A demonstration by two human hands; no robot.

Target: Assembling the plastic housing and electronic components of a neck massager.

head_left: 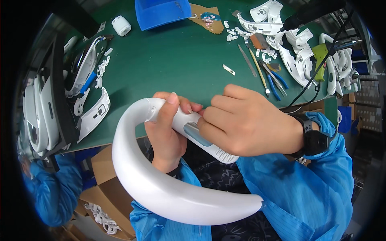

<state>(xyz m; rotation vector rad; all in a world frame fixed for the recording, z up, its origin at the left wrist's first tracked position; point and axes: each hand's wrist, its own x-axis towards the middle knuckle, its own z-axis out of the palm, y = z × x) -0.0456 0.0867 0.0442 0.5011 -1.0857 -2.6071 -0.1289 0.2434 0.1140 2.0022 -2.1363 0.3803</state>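
A large white curved plastic housing [161,188], shaped like an open neck ring, is held over my lap in front of the green table [177,60]. My left hand [167,128] wraps around its upper arm near the bend. My right hand [241,122] grips the same arm further along, covering a grey-blue panel and a perforated grille end; its fingertips press where the two hands meet. A black watch sits on my right wrist. Both sleeves are blue.
White curved shells [92,112] lie at the table's left, with more shells [297,52] piled at the right among pliers [277,84], thin tools and a green-handled tool [319,60]. A blue bin [161,12] stands at the back. Cardboard boxes [104,188] sit lower left beside another person's blue sleeve.
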